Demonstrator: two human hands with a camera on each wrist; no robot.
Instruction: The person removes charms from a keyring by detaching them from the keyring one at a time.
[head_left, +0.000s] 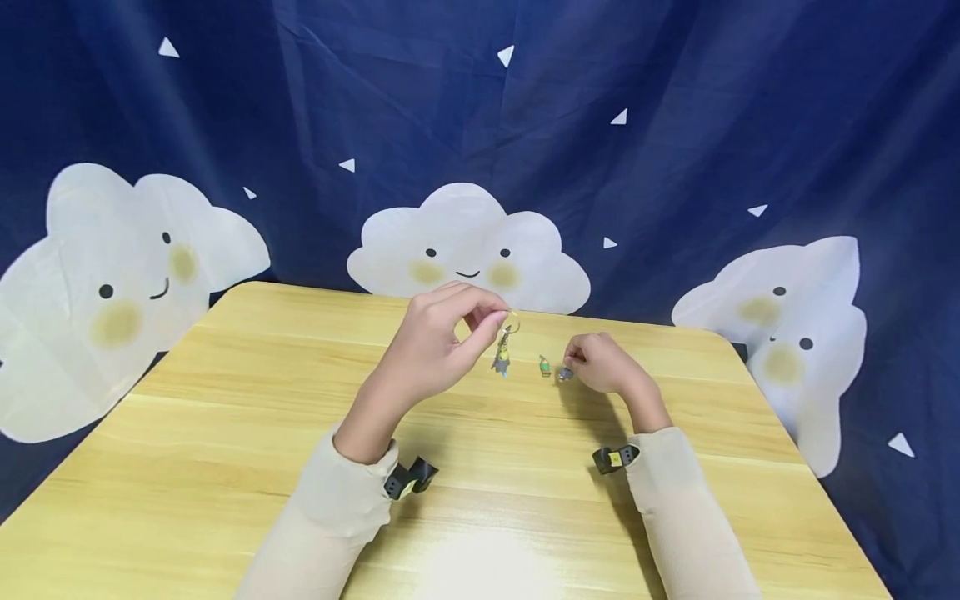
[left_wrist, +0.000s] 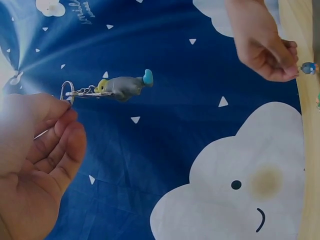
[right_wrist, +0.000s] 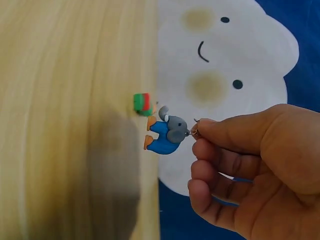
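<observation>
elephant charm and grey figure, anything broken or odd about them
Nothing stands out: the elephant charm, held by the right hand, looks whole, and the grey figure hangs attached to the keyring in the left hand.

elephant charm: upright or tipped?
Upright: the elephant charm has its orange feet toward the table; the right hand pinches the metal link at its head. Whether the feet touch: cannot tell.

Pale lettering (left_wrist: 82, 11) on the curtain (left_wrist: 145, 160) is unreadable.

Prob. indoor rm, type unclear: wood-grain tbl (head_left: 480, 442), navy cloth backdrop (head_left: 420, 83) w/ smiley clouds (head_left: 467, 233) & wht triangles (head_left: 506, 56).
</observation>
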